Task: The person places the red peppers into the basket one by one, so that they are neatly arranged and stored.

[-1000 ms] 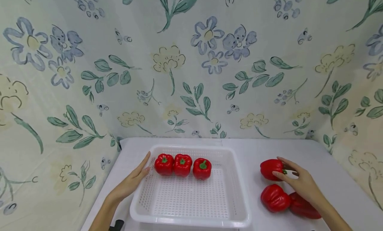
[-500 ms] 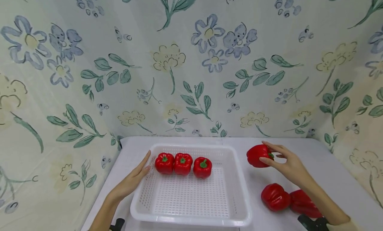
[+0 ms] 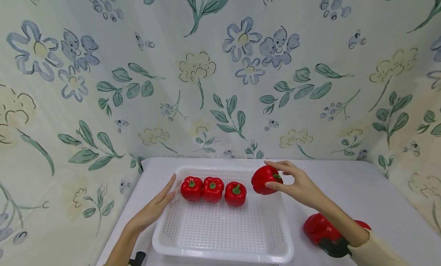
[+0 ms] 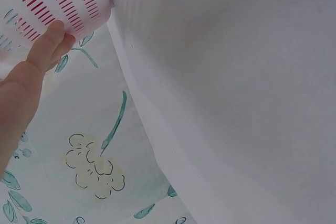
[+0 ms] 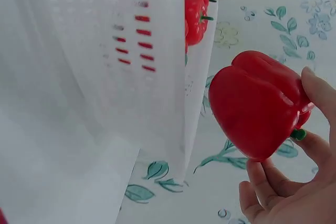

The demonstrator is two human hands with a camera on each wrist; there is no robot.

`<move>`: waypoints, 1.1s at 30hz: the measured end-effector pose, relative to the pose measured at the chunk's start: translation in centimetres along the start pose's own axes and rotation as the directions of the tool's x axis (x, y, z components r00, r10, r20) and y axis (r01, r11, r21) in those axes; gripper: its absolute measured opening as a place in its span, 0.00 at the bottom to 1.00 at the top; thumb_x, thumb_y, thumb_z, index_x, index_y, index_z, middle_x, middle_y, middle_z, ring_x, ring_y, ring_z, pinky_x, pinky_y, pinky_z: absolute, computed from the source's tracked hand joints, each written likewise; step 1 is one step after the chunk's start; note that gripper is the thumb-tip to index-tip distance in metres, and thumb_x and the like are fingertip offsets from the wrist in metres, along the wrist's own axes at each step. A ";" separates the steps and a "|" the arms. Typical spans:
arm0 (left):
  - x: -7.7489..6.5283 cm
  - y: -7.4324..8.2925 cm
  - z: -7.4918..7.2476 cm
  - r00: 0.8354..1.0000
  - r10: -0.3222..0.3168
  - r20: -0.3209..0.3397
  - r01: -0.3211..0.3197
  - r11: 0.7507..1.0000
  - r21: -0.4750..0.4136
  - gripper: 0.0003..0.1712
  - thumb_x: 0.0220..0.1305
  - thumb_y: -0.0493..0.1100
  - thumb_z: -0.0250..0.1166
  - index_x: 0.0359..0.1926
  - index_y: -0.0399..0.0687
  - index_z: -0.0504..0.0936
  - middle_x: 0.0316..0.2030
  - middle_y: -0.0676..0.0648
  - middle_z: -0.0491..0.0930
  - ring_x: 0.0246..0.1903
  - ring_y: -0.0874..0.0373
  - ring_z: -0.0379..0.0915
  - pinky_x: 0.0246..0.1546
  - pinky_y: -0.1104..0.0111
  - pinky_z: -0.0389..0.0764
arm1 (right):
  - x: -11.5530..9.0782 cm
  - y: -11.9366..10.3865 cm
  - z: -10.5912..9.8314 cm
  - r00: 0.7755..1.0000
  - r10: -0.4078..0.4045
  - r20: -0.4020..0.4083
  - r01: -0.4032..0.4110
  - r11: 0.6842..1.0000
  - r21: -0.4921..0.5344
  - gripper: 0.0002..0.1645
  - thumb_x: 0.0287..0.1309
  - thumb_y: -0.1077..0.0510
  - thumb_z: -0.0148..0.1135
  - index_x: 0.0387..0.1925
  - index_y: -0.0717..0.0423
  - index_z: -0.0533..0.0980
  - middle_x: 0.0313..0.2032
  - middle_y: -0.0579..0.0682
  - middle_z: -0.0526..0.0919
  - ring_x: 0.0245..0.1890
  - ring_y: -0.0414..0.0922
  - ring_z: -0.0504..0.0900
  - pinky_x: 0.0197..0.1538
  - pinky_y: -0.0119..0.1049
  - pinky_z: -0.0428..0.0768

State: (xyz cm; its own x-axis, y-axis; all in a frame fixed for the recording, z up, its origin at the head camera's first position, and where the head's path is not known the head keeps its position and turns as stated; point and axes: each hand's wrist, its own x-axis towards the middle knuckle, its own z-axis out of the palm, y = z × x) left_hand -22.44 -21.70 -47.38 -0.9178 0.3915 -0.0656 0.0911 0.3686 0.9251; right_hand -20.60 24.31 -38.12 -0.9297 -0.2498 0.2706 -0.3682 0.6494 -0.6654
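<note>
My right hand (image 3: 296,183) pinches a red bell pepper (image 3: 264,180) by its stem end, holding it tilted over the right rim of the white perforated basket (image 3: 222,253). In the right wrist view that bell pepper (image 5: 257,100) has the thumb on one side, other fingers under it, and its green stem towards the palm. Three red bell peppers (image 3: 212,190) stand in a row along the basket's back, stems up. My left hand (image 3: 153,210) lies with extended fingers against the basket's left side; in the left wrist view its fingertips touch the slotted wall (image 4: 65,3).
More red bell peppers (image 3: 318,228) lie on the white table (image 3: 344,185) right of the basket, partly hidden by my right forearm. Floral cloth (image 3: 220,82) hangs behind the table and at both sides.
My right hand has lifted the bell pepper off the table and carried it left, from beside the basket to above its right rim. The left hand stays at the basket's side.
</note>
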 end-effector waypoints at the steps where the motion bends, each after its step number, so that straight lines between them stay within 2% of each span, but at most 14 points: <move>1: 0.0 0.1 0.0 1.000 0.001 0.001 -0.001 1.000 0.002 0.36 0.84 0.55 0.43 0.84 0.70 0.39 0.85 0.52 0.34 0.83 0.42 0.24 0.77 0.36 0.34 | 0.2 -0.4 0.4 1.000 -0.006 0.019 0.006 1.000 0.023 0.41 0.57 0.48 0.77 0.71 0.45 0.73 0.61 0.56 0.79 0.61 0.58 0.77 0.52 0.52 0.88; 6: -0.1 0.3 0.0 1.000 0.009 -0.012 -0.009 1.000 0.008 0.36 0.84 0.55 0.44 0.84 0.70 0.40 0.85 0.52 0.35 0.83 0.42 0.24 0.77 0.36 0.34 | 1.6 -2.4 2.4 0.992 -0.051 0.118 0.038 0.992 0.117 0.40 0.55 0.48 0.78 0.70 0.41 0.75 0.60 0.55 0.78 0.61 0.58 0.76 0.46 0.42 0.91; 12: -0.3 0.2 0.2 1.000 0.006 0.001 -0.006 1.000 0.000 0.36 0.84 0.55 0.43 0.84 0.70 0.40 0.85 0.52 0.34 0.83 0.42 0.24 0.77 0.37 0.33 | 2.5 -4.6 5.4 0.964 -0.098 0.246 0.070 0.990 0.119 0.39 0.55 0.44 0.78 0.69 0.37 0.76 0.61 0.51 0.77 0.63 0.53 0.74 0.51 0.45 0.89; 17: -0.3 0.1 0.3 1.000 0.013 -0.001 -0.013 1.000 -0.001 0.36 0.83 0.56 0.44 0.84 0.70 0.40 0.85 0.51 0.35 0.83 0.42 0.24 0.77 0.37 0.34 | 3.4 -6.1 8.4 0.921 -0.162 0.355 0.109 0.980 0.165 0.38 0.54 0.45 0.78 0.67 0.40 0.78 0.60 0.49 0.77 0.63 0.50 0.74 0.53 0.45 0.89; 23: -0.6 -0.2 0.2 1.000 0.022 -0.011 -0.022 1.000 -0.015 0.36 0.83 0.56 0.43 0.84 0.70 0.40 0.85 0.52 0.36 0.83 0.43 0.25 0.78 0.36 0.34 | 4.5 -7.6 11.7 0.853 -0.217 0.474 0.148 0.973 0.179 0.38 0.53 0.47 0.80 0.67 0.37 0.79 0.60 0.46 0.76 0.64 0.47 0.72 0.53 0.33 0.86; 27: -0.4 -0.2 0.1 1.000 0.027 -0.006 -0.027 1.000 -0.011 0.36 0.83 0.56 0.44 0.84 0.71 0.41 0.85 0.51 0.37 0.83 0.41 0.27 0.77 0.35 0.39 | 5.1 -8.3 13.2 0.822 -0.242 0.516 0.184 0.970 0.162 0.38 0.52 0.46 0.80 0.67 0.36 0.79 0.60 0.44 0.76 0.64 0.43 0.71 0.52 0.26 0.82; 33: -0.1 -0.1 -0.1 1.000 0.020 0.009 -0.020 1.000 -0.016 0.36 0.84 0.56 0.43 0.84 0.72 0.40 0.85 0.51 0.37 0.83 0.40 0.28 0.77 0.35 0.43 | 5.6 -8.3 15.3 0.783 -0.270 0.561 0.203 0.962 0.180 0.38 0.54 0.46 0.79 0.67 0.37 0.78 0.60 0.43 0.76 0.62 0.36 0.70 0.52 0.23 0.81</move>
State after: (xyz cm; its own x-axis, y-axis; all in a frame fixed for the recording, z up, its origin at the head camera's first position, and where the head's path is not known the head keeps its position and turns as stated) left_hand -22.35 -21.85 -47.44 -0.9123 0.4063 -0.0507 0.1028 0.3472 0.9322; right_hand -22.89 6.51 -41.72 -0.6336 -0.7737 0.0016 -0.5449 0.4448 -0.7108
